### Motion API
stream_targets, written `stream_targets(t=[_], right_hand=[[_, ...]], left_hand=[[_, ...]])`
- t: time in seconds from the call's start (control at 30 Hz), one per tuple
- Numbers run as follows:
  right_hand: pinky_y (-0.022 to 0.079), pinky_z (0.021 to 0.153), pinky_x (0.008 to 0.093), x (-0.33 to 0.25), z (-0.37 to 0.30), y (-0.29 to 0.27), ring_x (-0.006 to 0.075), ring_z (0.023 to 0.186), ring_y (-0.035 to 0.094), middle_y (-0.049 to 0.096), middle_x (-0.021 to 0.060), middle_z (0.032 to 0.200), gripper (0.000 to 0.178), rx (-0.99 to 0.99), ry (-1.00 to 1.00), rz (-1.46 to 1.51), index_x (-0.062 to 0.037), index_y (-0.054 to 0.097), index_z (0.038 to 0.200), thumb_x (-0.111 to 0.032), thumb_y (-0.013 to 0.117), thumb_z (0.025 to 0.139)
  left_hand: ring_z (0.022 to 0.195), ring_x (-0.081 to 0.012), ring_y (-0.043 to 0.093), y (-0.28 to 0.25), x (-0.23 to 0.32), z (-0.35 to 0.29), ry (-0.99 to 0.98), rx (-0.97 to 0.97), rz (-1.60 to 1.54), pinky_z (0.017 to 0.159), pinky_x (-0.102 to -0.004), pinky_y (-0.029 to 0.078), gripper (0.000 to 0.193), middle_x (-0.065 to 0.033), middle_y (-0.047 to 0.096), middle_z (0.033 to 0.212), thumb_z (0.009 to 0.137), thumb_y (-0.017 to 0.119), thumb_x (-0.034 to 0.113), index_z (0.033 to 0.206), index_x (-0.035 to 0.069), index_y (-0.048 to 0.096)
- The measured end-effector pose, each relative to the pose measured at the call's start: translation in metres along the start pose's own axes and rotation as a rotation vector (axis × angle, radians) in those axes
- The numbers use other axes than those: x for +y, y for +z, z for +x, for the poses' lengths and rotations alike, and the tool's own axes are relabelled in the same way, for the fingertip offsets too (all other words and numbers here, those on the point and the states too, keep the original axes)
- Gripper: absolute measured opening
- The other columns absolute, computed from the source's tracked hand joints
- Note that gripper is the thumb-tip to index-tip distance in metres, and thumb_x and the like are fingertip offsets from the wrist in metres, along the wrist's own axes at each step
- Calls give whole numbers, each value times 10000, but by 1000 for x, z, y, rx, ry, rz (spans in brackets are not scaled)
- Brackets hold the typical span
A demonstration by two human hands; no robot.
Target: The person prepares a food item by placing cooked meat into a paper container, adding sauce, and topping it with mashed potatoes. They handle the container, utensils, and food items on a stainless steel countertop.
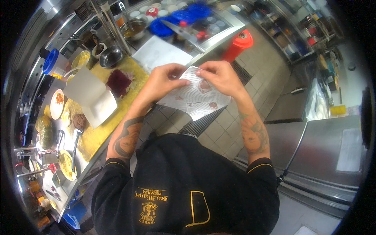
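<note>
Printed paper [192, 98], right of the yellow board [91, 145], pinched at its upper end by left hand [162, 80], nearer the board, and right hand [222, 76]; long axis unclear.

Brightly lit in cool whitish tones, seemingly from above, with shadow beneath the right edge of the pale grey metal worktop [81, 170]. Washed nearly white on the open white cardboard box [104, 109] near that edge. Streaked with soft glare along the flat grey steel counter [305, 147]. Fairly sharp at the thin white dark-printed paper sheet [194, 100]; smeared around the rounded blue plastic objects [183, 16] beyond the worktop's far end. Bowed strongly toward the rim, then black at the corners.
</note>
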State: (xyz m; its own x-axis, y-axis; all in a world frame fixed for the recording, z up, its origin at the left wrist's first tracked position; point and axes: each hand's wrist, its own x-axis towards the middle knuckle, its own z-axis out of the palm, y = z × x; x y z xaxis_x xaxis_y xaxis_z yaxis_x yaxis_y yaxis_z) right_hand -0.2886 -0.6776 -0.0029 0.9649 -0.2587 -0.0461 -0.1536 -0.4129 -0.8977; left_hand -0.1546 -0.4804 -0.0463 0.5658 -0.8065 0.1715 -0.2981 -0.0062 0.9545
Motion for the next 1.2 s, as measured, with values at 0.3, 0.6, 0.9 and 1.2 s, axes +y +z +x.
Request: stream_targets(t=[0.3,0.6,0.9,1.2], right_hand=[[545,704,345,4,-9,-7,177,768,718,762,138,823,312,-15,-64,-132,25,781,1026,-271,729,940],[575,750,308,82,-59,-82,151,787,728,771,101,874,263,13,170,73,32,762,1044,-217,707,983],[564,904,407,29,4,-23,313,1049,706,727,151,1136,358,328,-507,-357,-18,720,1187,-251,764,919],[492,875,399,74,41,-24,264,950,689,727,67,921,103,89,-693,-572,-95,752,933,-190,712,928]], left_hand=[[793,-104,680,-7,18,27,72,-16,160,721,-285,543,157,-78,789,894,921,787,170,1013,48,820],[787,-74,656,-120,18,43,6,170,146,734,-250,517,160,-17,767,873,943,779,174,1022,38,809],[777,-196,715,-43,28,39,303,90,566,716,-332,556,117,-104,767,896,908,772,109,1002,48,802],[819,-143,709,-83,5,-6,226,202,524,696,-308,544,72,-84,760,919,905,757,11,976,17,763]])
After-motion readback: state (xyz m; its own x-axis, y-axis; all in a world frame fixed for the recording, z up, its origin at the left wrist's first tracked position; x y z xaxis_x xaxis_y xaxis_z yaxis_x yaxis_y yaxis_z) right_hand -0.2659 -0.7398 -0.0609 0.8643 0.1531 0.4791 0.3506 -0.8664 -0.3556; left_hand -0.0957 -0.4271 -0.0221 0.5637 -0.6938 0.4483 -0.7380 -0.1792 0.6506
